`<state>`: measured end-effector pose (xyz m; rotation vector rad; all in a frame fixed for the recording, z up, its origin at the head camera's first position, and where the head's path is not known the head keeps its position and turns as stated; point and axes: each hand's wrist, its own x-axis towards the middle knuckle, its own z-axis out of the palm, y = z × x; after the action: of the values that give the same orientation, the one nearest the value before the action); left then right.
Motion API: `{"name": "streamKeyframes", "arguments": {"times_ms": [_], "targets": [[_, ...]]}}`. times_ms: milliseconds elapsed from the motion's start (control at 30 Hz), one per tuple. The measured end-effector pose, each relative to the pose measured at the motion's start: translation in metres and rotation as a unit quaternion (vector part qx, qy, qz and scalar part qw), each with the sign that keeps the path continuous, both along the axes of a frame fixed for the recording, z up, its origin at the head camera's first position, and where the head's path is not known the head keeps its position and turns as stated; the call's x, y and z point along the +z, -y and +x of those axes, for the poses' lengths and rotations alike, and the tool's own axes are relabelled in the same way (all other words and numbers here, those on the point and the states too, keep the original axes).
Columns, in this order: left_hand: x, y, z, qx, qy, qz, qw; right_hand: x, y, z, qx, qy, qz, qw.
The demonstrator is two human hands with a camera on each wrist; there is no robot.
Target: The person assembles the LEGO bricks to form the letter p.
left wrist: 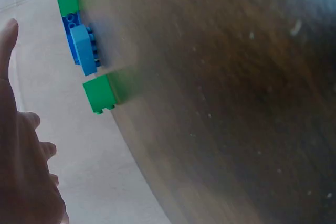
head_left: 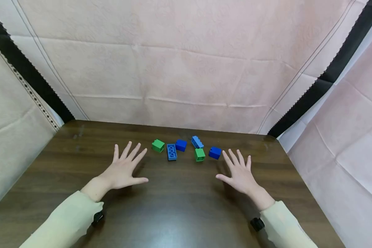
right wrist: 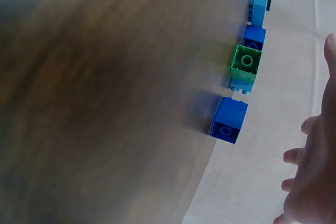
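Several toy building bricks lie in a loose group toward the far side of the table. At the group's left is a green brick point(head_left: 158, 145), beside a light blue brick point(head_left: 172, 152) with its studs showing. A dark blue brick point(head_left: 181, 145) and another light blue brick point(head_left: 197, 142) lie behind. Nearer are a second green brick point(head_left: 199, 155) and, at the right, a dark blue brick point(head_left: 215, 152). My left hand point(head_left: 121, 170), fingers spread, is left of the bricks and holds nothing. My right hand point(head_left: 240, 174), also spread and holding nothing, has its fingertips close to the rightmost blue brick.
The bricks lie on a dark brown wooden table point(head_left: 173, 213). Behind its far edge hangs a pale creased fabric wall point(head_left: 179, 75), with black strips point(head_left: 325, 81) along the corners. Each wrist carries a small black device point(head_left: 257, 224).
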<state>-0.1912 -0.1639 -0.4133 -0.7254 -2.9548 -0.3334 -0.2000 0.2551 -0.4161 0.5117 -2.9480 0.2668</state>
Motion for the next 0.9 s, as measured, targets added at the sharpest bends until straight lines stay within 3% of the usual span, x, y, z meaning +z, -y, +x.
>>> {"name": "streamKeyframes", "arguments": {"times_ms": [267, 667, 900], "targets": [[-0.005, 0.007, -0.016, 0.005, 0.027, 0.038, 0.9989, 0.009, 0.014, -0.018, 0.002, -0.006, 0.001, 1.0], [0.0, 0.02, -0.042, 0.03, 0.083, 0.051, 0.9947, 0.022, 0.049, -0.046, 0.007, -0.002, -0.01, 0.9999], [0.003, 0.015, -0.06, 0.033, 0.09, 0.059, 0.9937, 0.029, 0.071, -0.064, 0.007, 0.0, -0.009, 0.9999]]}}
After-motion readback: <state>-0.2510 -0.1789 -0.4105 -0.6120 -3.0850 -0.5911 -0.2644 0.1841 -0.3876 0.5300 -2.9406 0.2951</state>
